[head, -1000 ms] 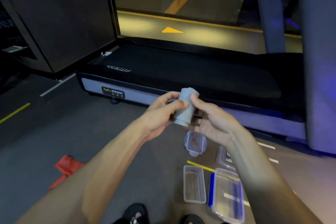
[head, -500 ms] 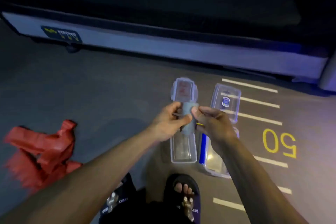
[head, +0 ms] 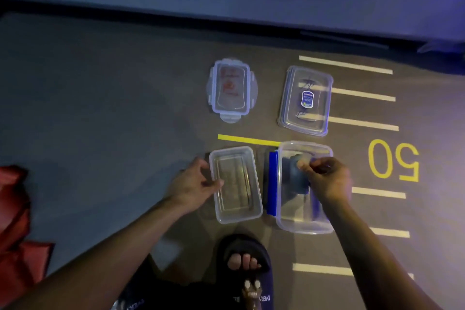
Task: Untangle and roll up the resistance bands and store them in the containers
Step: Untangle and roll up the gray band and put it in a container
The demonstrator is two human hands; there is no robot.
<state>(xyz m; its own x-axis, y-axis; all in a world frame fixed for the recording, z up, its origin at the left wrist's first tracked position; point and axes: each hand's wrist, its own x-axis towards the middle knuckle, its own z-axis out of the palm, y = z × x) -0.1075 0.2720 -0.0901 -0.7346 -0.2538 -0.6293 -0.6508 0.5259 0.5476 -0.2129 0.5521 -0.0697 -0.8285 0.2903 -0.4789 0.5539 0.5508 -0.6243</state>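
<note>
My right hand (head: 327,178) is over the larger clear rectangular plastic container (head: 304,219), fingers curled, pinching the rolled grey resistance band (head: 297,178), which sits dark and blurred inside that container near its far end. My left hand (head: 193,184) lies beside the smaller clear rectangular plastic container (head: 236,184), fingers loosely curled, thumb touching its left rim; no real grip on it that I can make out. Nothing visible inside the smaller container. A blue strip (head: 273,181) runs along the larger container's left side, between the two containers; can't tell whether it's a clip or a separate piece.

Count: two open containers, side by side, near me. Two clear lids farther out on the grey floor (head: 100,108): a lid with red print and side clips (head: 231,90) beyond the smaller container, a lid with a blue label (head: 305,100) beyond the larger one. One red crumpled resistance band (head: 17,221) at the far left edge, well apart from the containers. One black slide sandal (head: 245,267) on my foot, toes showing, just below the containers. Yellow "50" (head: 393,161) painted right of the larger container, white stripes around it, one yellow line (head: 249,139) between lids and containers.
</note>
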